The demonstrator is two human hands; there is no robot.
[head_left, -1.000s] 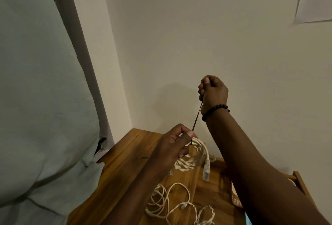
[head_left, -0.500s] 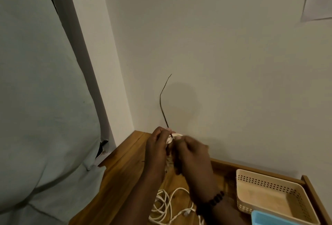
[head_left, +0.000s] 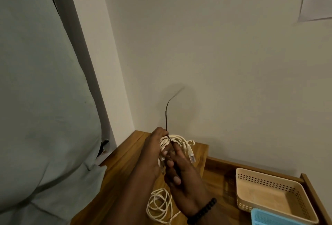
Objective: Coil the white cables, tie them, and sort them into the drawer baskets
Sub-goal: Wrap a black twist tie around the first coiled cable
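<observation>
Both forearms reach forward and meet in front of the body. The left hand (head_left: 154, 145) curls its fingers, gripping; the right hand (head_left: 181, 172) lies just beside it, touching, fingers bent and seemingly pinching, a beaded bracelet on its wrist.

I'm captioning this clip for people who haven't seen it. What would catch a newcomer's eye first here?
Both hands meet at centre: the left hand grips a coiled white cable, and the right hand pinches a thin dark tie whose free end sticks up against the wall. A beige basket sits in the open drawer at lower right, and a loose cable lies below the hands.
</observation>
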